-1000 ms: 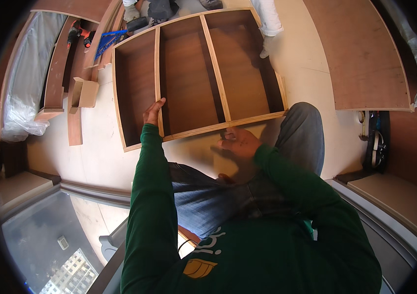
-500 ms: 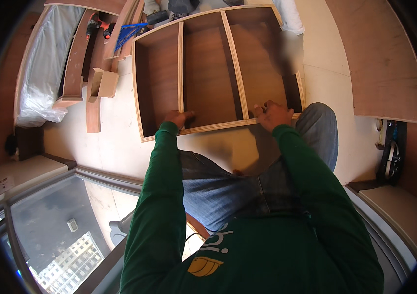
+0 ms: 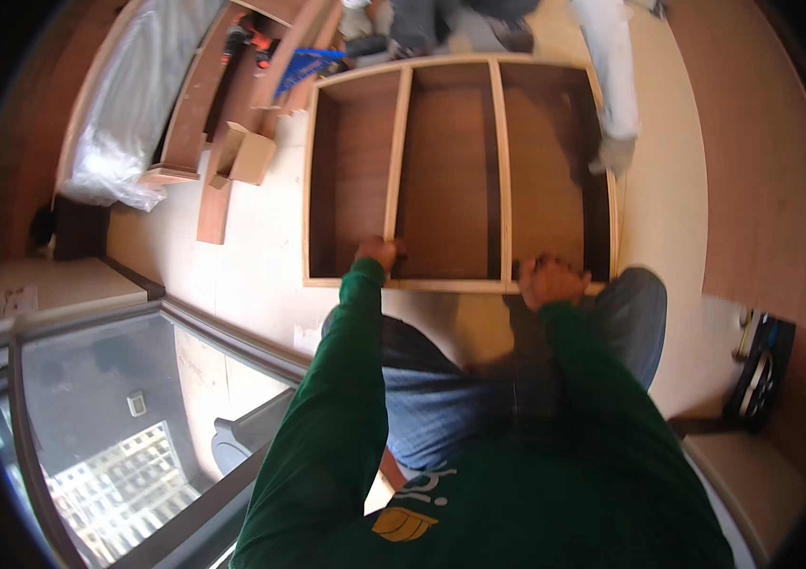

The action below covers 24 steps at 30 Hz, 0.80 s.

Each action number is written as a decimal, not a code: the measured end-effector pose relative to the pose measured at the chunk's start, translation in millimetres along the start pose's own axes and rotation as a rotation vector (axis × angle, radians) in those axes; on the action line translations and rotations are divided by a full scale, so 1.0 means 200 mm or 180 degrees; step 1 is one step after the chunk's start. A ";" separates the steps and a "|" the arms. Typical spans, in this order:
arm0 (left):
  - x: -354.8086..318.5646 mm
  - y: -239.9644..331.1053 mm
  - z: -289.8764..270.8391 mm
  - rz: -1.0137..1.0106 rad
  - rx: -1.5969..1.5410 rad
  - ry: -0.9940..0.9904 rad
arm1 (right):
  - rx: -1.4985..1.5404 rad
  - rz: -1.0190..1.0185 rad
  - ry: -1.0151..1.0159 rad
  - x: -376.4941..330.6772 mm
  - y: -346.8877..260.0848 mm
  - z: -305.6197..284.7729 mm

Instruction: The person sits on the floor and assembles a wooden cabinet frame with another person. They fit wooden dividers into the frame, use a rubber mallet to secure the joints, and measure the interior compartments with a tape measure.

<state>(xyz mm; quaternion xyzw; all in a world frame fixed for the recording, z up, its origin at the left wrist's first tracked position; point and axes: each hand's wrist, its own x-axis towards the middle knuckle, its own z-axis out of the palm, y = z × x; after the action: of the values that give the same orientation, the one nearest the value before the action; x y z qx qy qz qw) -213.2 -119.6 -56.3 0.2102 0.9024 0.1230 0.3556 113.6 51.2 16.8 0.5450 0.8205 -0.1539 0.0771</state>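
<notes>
- The three-bay wooden case point(image 3: 498, 171), lying open side up on the floor point(image 3: 270, 209), spans 12 to 1 o'clock of the view's centre; shadow falls inside its right bay.
- A broad brown panel point(image 3: 771, 161) stands at 2 o'clock.
- A bundle wrapped in clear plastic point(image 3: 128, 104) lies at 10 o'clock.
- Beside it runs a timber trough point(image 3: 192, 123); at its far end lies a black-and-red drill point(image 3: 244, 38), whether in or on it I cannot tell.
- At 10 o'clock sits an open cardboard box point(image 3: 251, 159); its contents cannot be made out.
- The right hand point(image 3: 552, 282) has its fingers curled over the case's near rim at the right bay; whether they grasp anything I cannot tell.
- The left hand point(image 3: 378, 253) has its fingers clasped around the left divider's near end, reaching into the middle bay.
</notes>
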 end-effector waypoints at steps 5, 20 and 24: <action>-0.11 0.33 -0.08 -0.0098 -0.0077 -0.0495 | 0.0019 0.0200 -0.0384 -0.02 0.10 -0.05; -0.43 0.52 -0.13 -0.0197 0.0737 0.0098 | 0.0349 0.0463 -0.0271 0.00 0.05 -0.16; -0.40 0.39 -0.08 -0.0012 0.0835 0.0284 | 0.1284 -0.0718 0.1301 0.08 -0.11 -0.15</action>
<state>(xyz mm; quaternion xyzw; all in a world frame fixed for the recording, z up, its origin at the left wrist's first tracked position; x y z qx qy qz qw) -148.2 -90.3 31.5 0.2475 0.9260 0.0125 0.2847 88.7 67.0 44.1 0.4745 0.8273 -0.2085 -0.2169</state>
